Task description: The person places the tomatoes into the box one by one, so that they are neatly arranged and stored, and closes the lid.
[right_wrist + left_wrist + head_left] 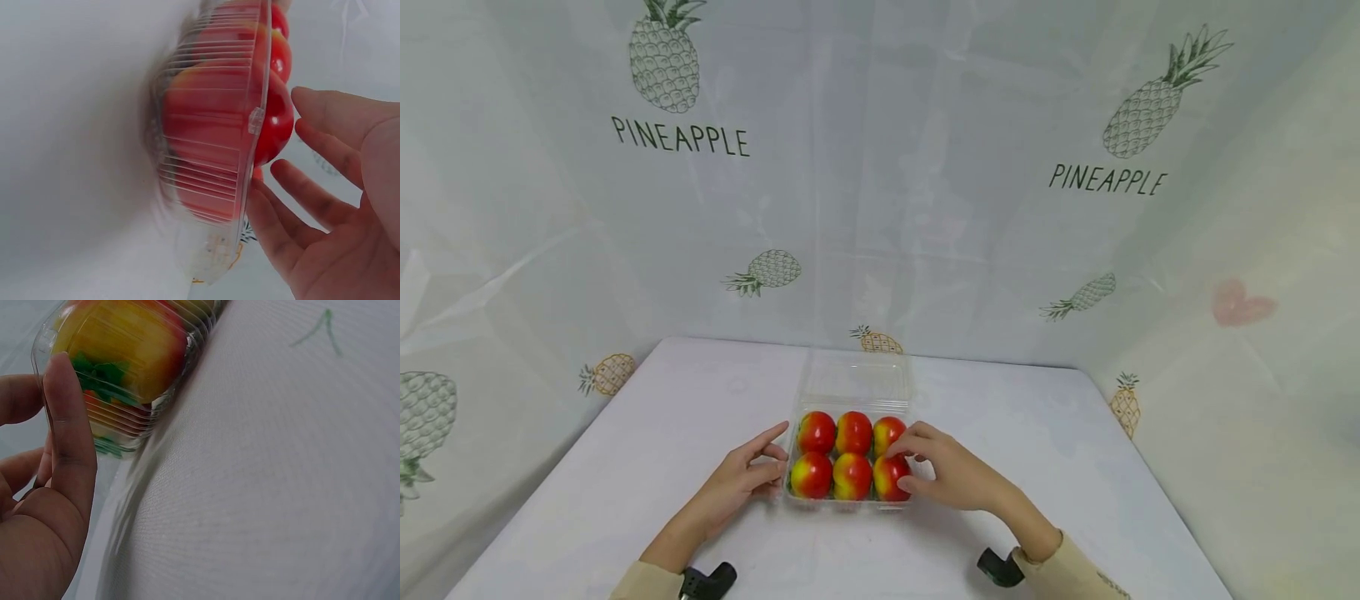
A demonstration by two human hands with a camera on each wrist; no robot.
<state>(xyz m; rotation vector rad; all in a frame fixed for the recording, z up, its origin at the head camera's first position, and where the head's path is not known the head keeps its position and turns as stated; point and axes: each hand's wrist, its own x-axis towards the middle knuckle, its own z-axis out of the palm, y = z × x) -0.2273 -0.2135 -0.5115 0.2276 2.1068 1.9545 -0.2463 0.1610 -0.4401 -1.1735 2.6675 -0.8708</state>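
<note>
A clear plastic fruit box (847, 503) lies on the table with its lid (855, 382) folded back. Several shiny red-and-yellow apples fill it in two rows; green leaf shapes (103, 375) show through the wall. At the box's left side is my left hand (741, 475); its thumb (67, 419) lies against the wall near the rim, the other fingers loosely spread. My right hand (951, 471) hovers over the right end. Its thumb and fingers are loosely bent about the front right apple (889, 477), fingertips at its surface without a visible grip.
A white-covered table (722, 383) extends around the box. Behind it hangs a pale curtain (910, 208) printed with pineapples and lettering, which also runs down both sides. Black wrist straps (709, 581) show at the sleeves.
</note>
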